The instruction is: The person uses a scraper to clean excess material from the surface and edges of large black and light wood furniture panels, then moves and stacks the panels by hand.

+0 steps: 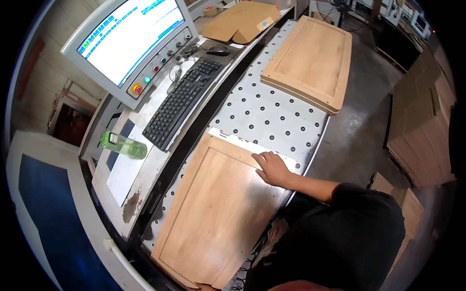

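A wooden door panel (213, 199) with a raised frame lies slanting across the near part of the dotted worktable (262, 111). My right hand (274, 169) is at its far end, thumb on the face and fingers bent at the edge. At the near end, low in the view, a little of my left hand (205, 287) shows against the panel's edge; the picture's border cuts off the rest. A white strip (242, 143) runs along the far edge of the panel, beside my right hand.
Similar stacked panels (310, 63) lie farther along the worktable. To the left stand a monitor (131, 39) with buttons, a keyboard (182, 102), a mouse (218, 50), a green bottle (124, 145) and flattened cardboard (240, 22). More stacked boards (420, 121) stand at right.
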The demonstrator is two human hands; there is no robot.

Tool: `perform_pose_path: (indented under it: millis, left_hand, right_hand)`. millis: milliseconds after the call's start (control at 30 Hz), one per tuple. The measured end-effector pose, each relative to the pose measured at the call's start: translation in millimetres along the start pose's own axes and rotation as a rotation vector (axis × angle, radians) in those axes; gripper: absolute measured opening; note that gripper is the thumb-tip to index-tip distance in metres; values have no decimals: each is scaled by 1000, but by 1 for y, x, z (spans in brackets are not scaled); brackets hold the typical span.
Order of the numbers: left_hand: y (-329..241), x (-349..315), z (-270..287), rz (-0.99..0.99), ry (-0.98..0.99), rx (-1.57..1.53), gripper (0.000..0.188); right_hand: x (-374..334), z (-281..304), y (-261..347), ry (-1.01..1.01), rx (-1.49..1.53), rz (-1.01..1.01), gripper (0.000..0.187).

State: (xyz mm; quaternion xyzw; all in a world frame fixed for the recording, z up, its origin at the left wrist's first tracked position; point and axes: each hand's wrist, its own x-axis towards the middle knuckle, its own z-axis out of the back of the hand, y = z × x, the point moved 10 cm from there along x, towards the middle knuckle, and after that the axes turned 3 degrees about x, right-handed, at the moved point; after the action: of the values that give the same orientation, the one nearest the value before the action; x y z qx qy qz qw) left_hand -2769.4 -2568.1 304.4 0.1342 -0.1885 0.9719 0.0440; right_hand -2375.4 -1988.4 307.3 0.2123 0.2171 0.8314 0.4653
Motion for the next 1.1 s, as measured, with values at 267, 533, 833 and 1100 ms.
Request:
perform_pose_path:
  millis: [267, 533, 833, 1100]
  left_hand:
    - [-15, 12, 20, -242, -196, -14, 47]
    - [-63, -48, 5, -87, -129, -16, 38]
    - [-214, -158, -36, -210, -70, -246, 44]
    - [-370, -269, -115, 66, 482, -588, 60]
  right_hand:
    - [6, 6, -10, 56, 87, 43, 52]
    - [41, 78, -43, 2, 80, 185, 42]
    - [76, 232, -194, -87, -6, 132, 37]
    - [101, 370, -374, -356, -82, 30, 38]
